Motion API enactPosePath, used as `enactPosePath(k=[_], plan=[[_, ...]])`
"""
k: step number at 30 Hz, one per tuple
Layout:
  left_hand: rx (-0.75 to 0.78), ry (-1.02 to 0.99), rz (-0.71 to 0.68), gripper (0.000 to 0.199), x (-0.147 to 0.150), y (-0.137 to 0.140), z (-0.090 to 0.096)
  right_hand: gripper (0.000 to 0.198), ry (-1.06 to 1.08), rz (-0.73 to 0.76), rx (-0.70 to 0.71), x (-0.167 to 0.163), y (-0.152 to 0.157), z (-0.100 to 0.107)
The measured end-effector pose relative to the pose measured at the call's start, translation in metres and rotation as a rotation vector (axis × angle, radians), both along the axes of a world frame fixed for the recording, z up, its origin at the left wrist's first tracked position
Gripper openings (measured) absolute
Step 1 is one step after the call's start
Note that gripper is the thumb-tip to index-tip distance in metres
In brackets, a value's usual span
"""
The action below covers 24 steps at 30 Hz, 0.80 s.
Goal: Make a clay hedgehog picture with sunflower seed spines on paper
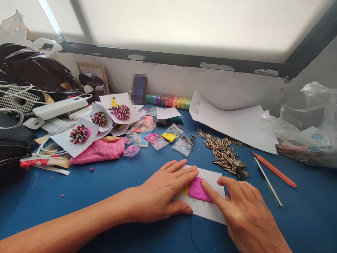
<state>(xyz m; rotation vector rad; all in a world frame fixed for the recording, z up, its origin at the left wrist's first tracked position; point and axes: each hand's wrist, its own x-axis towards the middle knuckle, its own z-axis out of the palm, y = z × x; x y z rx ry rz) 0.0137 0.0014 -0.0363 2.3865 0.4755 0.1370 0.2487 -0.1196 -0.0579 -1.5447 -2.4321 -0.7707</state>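
A white paper card (210, 214) lies on the blue table, bearing a flattened patch of pink clay (198, 189) with a bit of yellow clay (185, 190) at its left. Small drawn feet show below the pink patch. My left hand (164, 189) rests flat across the card's left side, fingers stretched out and partly covering the yellow clay. With its index finger extended, my right hand (244, 211) touches the right part of the pink clay; its other fingers are loosely bent and hold nothing visible.
Striped sunflower seeds (222, 151) are heaped behind my right hand, with a dark stick-like object (240, 172) beside them. An orange pen (276, 171) and a clear pen (268, 182) lie at right. Finished seed-covered clay figures (80, 134), small clay bags (172, 133) and a pink cloth (98, 151) stand left.
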Motion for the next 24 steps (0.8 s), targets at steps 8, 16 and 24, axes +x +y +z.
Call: enactPosePath(k=[8, 16, 24], plan=[[0.001, -0.031, 0.012, 0.085, -0.001, 0.001, -0.002, 0.061, 0.143, -0.015, -0.032, -0.005, 0.005, 0.005], [0.002, -0.032, 0.026, 0.088, 0.0, 0.002, -0.001, 0.06, 0.232, 0.063, -0.021, -0.005, 0.001, 0.007], [-0.007, -0.047, 0.024, 0.086, 0.0, 0.002, -0.001, 0.06, 0.049, 0.041, -0.016, 0.002, 0.003, 0.001]])
